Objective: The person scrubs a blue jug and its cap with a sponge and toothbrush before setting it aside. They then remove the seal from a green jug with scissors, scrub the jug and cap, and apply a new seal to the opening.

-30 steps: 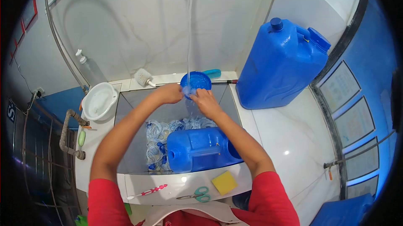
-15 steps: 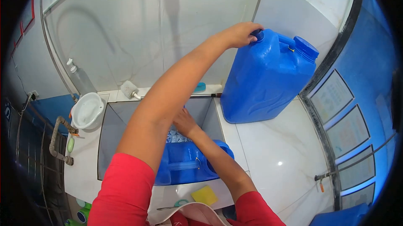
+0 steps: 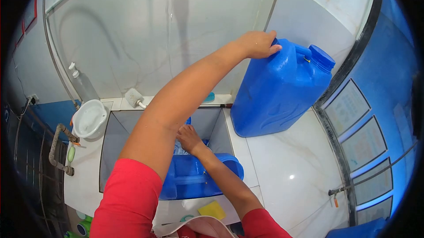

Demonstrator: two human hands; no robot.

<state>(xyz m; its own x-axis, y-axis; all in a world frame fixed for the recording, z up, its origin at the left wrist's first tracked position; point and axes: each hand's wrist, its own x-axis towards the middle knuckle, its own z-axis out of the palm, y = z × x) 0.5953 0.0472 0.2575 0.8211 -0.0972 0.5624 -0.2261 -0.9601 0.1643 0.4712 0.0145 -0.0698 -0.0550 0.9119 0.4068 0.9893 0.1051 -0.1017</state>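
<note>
A blue jerrycan (image 3: pixel 278 92) stands upright on the white counter at the right of the sink. My left hand (image 3: pixel 260 44) reaches across to its top left corner, fingers and thumb closed round the small dark-blue cap there. A second blue jerrycan (image 3: pixel 190 185) lies at the front of the sink (image 3: pixel 112 149), its wide round mouth towards the right. Over its far side, my right hand (image 3: pixel 189 138) is down in the sink, fingers curled beside a small blue part (image 3: pixel 188 121); what they hold is hidden. Water (image 3: pixel 168 21) runs from the pipe above.
A white basin (image 3: pixel 89 119), a pump bottle (image 3: pixel 84 83) and a bent pipe tap (image 3: pixel 57 145) are at the left. A white brush (image 3: pixel 134 97) lies on the back ledge. A yellow sponge (image 3: pixel 212 210) is at the front edge. Another tap (image 3: pixel 335 191) is at the right.
The view has shifted slightly. My left hand has turned on the cap, its fingers now higher and its thumb lower. My right hand has moved a little to the left in the sink.
</note>
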